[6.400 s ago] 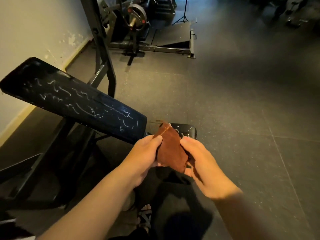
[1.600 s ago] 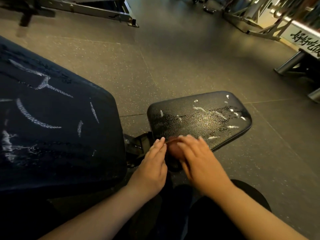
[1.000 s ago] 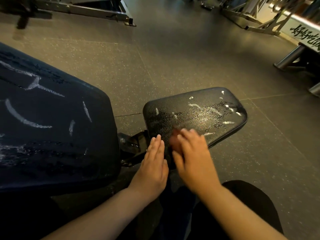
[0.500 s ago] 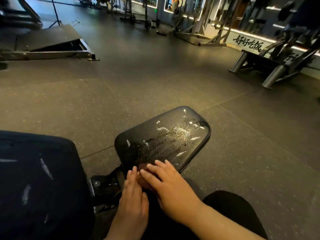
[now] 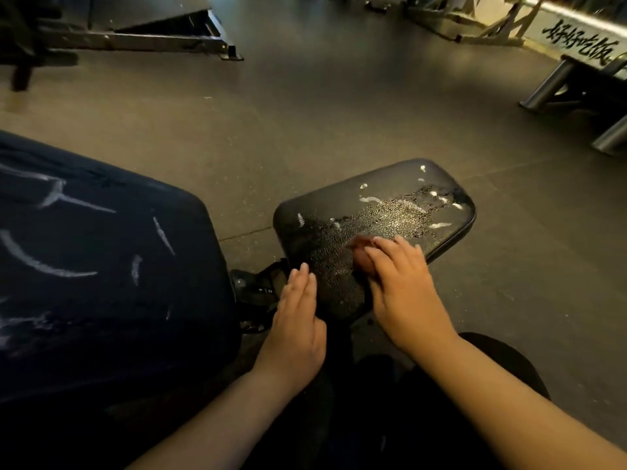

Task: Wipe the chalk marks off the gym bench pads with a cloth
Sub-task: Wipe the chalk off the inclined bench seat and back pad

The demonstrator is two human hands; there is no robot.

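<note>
Brown cloth [image 5: 360, 257] has slid further onto the seat pad [image 5: 390, 188], mid-frame, pressed by the flat fingers of my right hand [image 5: 403, 290]. My left hand [image 5: 298, 317], flat and holding nothing, now rests apart at the near edge. Chalk [image 5: 439, 225] remains beyond, so wiping has barely begun.

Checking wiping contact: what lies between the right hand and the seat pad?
The brown cloth, pressed under the right hand onto the seat pad; only its edge shows in the head view.
</note>
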